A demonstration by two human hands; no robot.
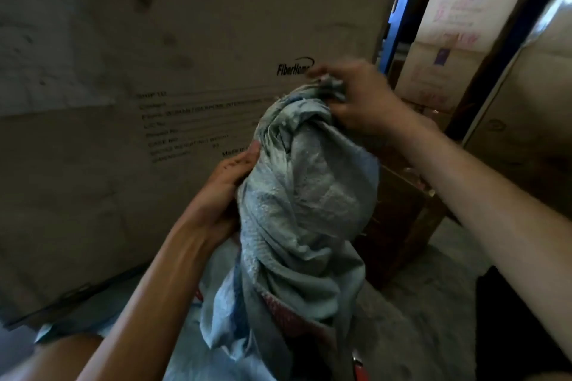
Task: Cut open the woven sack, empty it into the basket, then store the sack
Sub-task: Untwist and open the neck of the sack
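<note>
A crumpled pale blue-grey woven sack (306, 213) is bundled upright in the middle of the view, with red and blue print near its lower folds. My left hand (226, 192) cups the bundle's left side, fingers pressed against the fabric. My right hand (359, 99) pinches the bunched top end of the sack from the right. The sack hangs loose below my hands and looks limp. No basket is in view.
A large wooden crate (154, 77) with printed shipping text fills the left and back. Stacked cardboard boxes (458, 25) stand on a blue rack (399, 18) at the right. A brown box (402, 219) sits on the grey concrete floor (433, 303) behind the sack.
</note>
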